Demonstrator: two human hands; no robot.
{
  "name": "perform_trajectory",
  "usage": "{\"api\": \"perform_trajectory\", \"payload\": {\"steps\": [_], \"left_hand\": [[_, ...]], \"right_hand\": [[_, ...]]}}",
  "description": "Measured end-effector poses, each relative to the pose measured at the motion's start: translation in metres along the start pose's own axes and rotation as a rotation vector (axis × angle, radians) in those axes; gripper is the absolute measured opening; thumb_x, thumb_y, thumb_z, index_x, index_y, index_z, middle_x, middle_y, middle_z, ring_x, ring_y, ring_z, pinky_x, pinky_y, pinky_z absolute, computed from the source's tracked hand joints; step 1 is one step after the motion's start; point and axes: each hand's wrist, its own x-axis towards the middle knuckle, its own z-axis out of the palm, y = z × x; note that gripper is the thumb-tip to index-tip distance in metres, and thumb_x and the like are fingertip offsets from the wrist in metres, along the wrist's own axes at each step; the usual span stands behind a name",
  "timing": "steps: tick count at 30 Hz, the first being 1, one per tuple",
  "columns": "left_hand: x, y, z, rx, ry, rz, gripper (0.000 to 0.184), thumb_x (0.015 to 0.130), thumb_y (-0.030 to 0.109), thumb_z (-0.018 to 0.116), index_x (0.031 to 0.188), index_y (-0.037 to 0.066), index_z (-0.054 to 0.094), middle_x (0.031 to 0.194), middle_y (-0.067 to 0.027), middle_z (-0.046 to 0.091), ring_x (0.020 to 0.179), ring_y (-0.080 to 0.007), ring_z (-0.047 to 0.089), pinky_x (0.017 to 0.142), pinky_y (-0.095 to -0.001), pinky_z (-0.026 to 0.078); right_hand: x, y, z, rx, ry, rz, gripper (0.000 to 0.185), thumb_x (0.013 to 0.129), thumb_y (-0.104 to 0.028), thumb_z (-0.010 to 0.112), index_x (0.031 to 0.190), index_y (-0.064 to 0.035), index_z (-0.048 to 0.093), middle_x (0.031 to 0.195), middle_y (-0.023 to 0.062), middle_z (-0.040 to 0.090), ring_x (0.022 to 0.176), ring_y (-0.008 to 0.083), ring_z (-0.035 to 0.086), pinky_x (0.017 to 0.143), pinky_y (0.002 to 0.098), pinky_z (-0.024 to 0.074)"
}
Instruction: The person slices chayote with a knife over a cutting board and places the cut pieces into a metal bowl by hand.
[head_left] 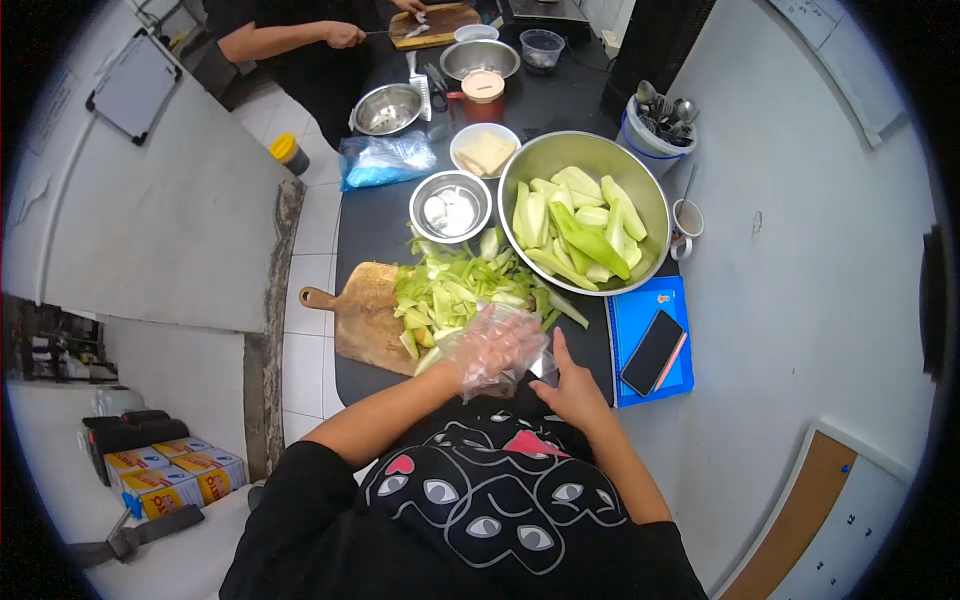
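Observation:
My left hand (495,347), in a clear plastic glove, lies palm down over the near edge of a wooden cutting board (365,335). Its fingers are bent together; what lies beneath them is hidden. In my right hand (575,385) is a knife (543,368), its blade mostly covered by the gloved hand. A heap of pale green peelings and cut pieces (450,285) covers much of the board. Beyond it, a large metal bowl (655,245) holds several peeled, pale green wedges (590,235). A small metal bowl (451,207) stands left of that.
A blue notebook (625,320) with a phone (654,352) lies at my right, near a mug (687,220) and a cutlery tub (655,140). Farther back are a red cup (483,100), metal bowls and a blue plastic bag (388,160). Another person's hand (346,36) works across the table.

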Motion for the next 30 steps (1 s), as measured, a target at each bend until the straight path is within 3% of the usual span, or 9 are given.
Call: {"api": "perform_trajectory", "payload": {"steps": [3,5,9,12,16,17,20,24,30], "left_hand": [[-0.014,-0.024,0.025,0.041,-0.162,0.008,0.059,0.083,0.034,0.047,0.140,0.028,0.035,0.149,0.0038,0.030,0.136,-0.0171,0.031,0.113,-0.0539,0.011],[-0.021,-0.035,0.013,-0.144,-0.175,-0.054,0.049,0.088,0.031,0.040,0.137,0.028,0.039,0.145,0.0047,0.038,0.134,-0.0150,0.033,0.116,-0.0467,0.011],[-0.040,-0.064,0.003,0.077,-0.185,-0.205,0.052,0.083,0.021,0.054,0.134,0.024,0.042,0.139,-0.0013,0.044,0.131,-0.0206,0.039,0.114,-0.0436,0.021],[-0.016,-0.051,-0.047,-0.085,-0.376,-0.266,0.062,0.075,0.016,0.064,0.134,0.021,0.043,0.136,-0.0099,0.045,0.129,-0.0272,0.041,0.110,-0.0454,0.028],[0.028,-0.016,-0.024,-0.124,-0.163,-0.015,0.067,0.071,0.016,0.067,0.134,0.018,0.043,0.134,-0.0156,0.045,0.127,-0.0337,0.040,0.105,-0.0468,0.034],[0.047,-0.009,-0.022,-0.156,-0.160,0.017,0.069,0.070,0.016,0.067,0.134,0.018,0.042,0.135,-0.0155,0.044,0.127,-0.0350,0.040,0.105,-0.0471,0.035],[0.091,0.006,-0.019,-0.199,-0.244,0.029,0.073,0.068,0.014,0.069,0.136,0.018,0.041,0.134,-0.0163,0.044,0.125,-0.0363,0.041,0.104,-0.0458,0.035],[0.118,0.011,0.009,-0.015,-0.354,-0.107,0.068,0.071,0.014,0.065,0.135,0.018,0.043,0.133,-0.0170,0.044,0.124,-0.0365,0.042,0.103,-0.0428,0.035],[0.125,0.004,0.024,0.171,-0.383,-0.070,0.038,0.084,0.019,0.052,0.122,0.018,0.052,0.126,-0.0128,0.050,0.116,-0.0319,0.050,0.094,-0.0396,0.042]], "right_hand": [[-0.004,0.011,0.015,-0.014,0.032,-0.093,0.102,0.074,-0.024,0.073,0.148,-0.0104,0.004,0.071,0.0238,0.061,0.072,0.0392,0.062,0.068,0.0395,0.0480],[-0.019,0.006,0.004,-0.033,-0.001,-0.025,0.100,0.074,-0.023,0.073,0.148,-0.0095,0.006,0.083,0.0270,0.062,0.076,0.0377,0.063,0.070,0.0382,0.0481],[-0.051,0.036,-0.016,0.038,0.000,0.048,0.094,0.077,-0.022,0.068,0.148,-0.0127,0.007,0.106,0.0328,0.059,0.101,0.0458,0.058,0.089,0.0436,0.0456],[-0.063,0.084,-0.012,0.130,0.317,-0.067,0.091,0.077,-0.016,0.067,0.148,-0.0136,0.010,0.114,0.0321,0.056,0.105,0.0450,0.056,0.090,0.0423,0.0445],[-0.051,0.100,-0.002,0.104,0.448,0.182,0.089,0.076,-0.007,0.062,0.148,-0.0131,0.010,0.131,0.0293,0.046,0.108,0.0417,0.055,0.090,0.0404,0.0438],[-0.048,0.083,-0.010,0.107,0.350,0.359,0.090,0.074,-0.005,0.059,0.148,-0.0152,0.009,0.128,0.0317,0.046,0.112,0.0460,0.051,0.092,0.0445,0.0419],[-0.018,0.119,0.022,0.106,0.466,0.211,0.090,0.073,-0.005,0.059,0.148,-0.0146,0.009,0.109,0.0336,0.056,0.102,0.0465,0.056,0.087,0.0472,0.0449],[0.012,0.146,0.061,0.025,0.620,0.052,0.089,0.072,-0.004,0.059,0.147,-0.0114,0.012,0.114,0.0365,0.048,0.105,0.0469,0.050,0.090,0.0475,0.0404],[0.014,0.137,0.073,0.123,0.539,0.061,0.089,0.070,0.001,0.059,0.147,-0.0129,0.017,0.102,0.0209,0.038,0.095,0.0357,0.044,0.089,0.0408,0.0385]]}}
